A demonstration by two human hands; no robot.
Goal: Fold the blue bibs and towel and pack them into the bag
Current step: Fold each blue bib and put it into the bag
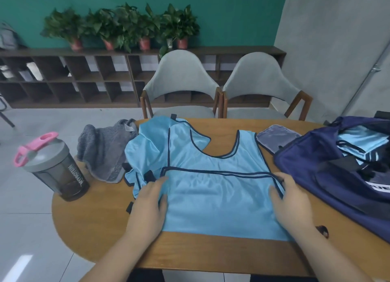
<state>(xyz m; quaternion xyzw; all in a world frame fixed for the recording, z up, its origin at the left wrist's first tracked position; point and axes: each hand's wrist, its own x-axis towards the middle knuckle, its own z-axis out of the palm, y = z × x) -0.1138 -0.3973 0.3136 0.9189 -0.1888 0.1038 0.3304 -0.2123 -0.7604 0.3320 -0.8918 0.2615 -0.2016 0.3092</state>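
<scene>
Fingers (pixel 157 183) of the left hand (pixel 147 205) lie straight and close together on the blue bib's left edge. Those of the right hand (pixel 294 205) rest loosely spread on its right edge, pinching nothing that shows. The bib (pixel 211 191) lies flat on the table (pixel 211 254) between them, its long axis left to right and its neck opening pointing away. The open bag (pixel 316 172) sits just right, nearer the right hand.

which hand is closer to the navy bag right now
Right. The right hand rests on the right edge of the blue bib, just beside the navy bag. The left hand lies on the bib's left side, across the bib from the bag.
</scene>
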